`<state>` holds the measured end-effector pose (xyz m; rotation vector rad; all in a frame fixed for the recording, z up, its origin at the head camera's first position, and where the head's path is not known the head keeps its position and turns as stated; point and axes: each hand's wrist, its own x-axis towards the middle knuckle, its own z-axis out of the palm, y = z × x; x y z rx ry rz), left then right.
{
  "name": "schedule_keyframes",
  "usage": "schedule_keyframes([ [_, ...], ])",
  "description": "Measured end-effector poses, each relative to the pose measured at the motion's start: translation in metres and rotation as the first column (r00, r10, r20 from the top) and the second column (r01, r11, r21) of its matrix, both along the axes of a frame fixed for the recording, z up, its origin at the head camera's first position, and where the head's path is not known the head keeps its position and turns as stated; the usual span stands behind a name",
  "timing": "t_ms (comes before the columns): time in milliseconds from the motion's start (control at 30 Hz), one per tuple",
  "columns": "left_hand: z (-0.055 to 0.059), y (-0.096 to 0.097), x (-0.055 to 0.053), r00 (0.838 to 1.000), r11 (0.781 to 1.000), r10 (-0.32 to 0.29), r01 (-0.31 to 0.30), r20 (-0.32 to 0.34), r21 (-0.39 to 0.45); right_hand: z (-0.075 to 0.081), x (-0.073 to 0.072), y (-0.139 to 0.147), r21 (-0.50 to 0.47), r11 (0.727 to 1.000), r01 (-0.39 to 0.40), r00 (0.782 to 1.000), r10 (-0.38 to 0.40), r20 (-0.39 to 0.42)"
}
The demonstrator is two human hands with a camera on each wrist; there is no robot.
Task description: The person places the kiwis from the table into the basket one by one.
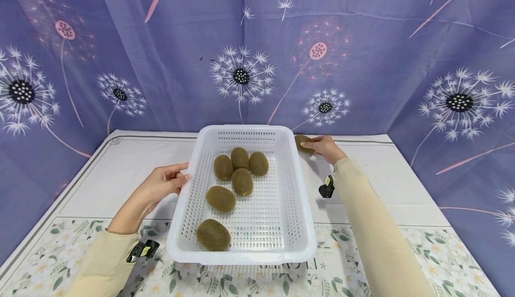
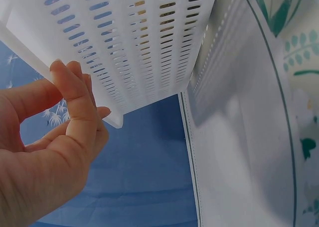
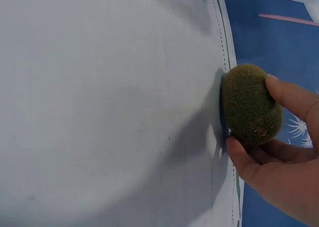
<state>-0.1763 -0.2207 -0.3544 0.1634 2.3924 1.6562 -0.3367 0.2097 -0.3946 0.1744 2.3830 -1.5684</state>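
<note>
A white plastic basket point(image 1: 284, 225) with slotted walls stands in the middle of the head view. Several brown kiwis point(image 1: 242, 182) lie in it, mostly toward its left and far parts. My left hand point(image 1: 161, 184) grips the left rim of the basket; the left wrist view shows thumb and fingers point(image 2: 79, 100) about the rim's edge. Beyond the basket's right wall, near the far table edge, my right hand point(image 1: 327, 148) holds another kiwi point(image 3: 251, 103) between thumb and fingers. That kiwi is outside the basket, at or just above the tabletop.
The table has a white cover point(image 1: 370, 176) at the back and a floral cloth point(image 1: 446, 252) along the front. A purple dandelion-print curtain point(image 1: 181, 64) closes off the back and sides. Each sleeve carries a small black wrist device point(image 1: 327, 187).
</note>
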Motion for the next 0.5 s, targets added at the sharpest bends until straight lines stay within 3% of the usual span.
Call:
schedule_keyframes([
  [233,0.000,0.002,0.000,1.000,1.000,-0.005,0.005,0.000,0.014,-0.001,0.001,0.002,-0.050,0.999,-0.005,1.000,0.006,0.012],
  [500,0.001,0.001,0.001,1.000,1.000,0.003,-0.003,0.004,0.004,0.015,0.007,0.009,-0.108,0.994,-0.022,0.999,0.025,0.034],
])
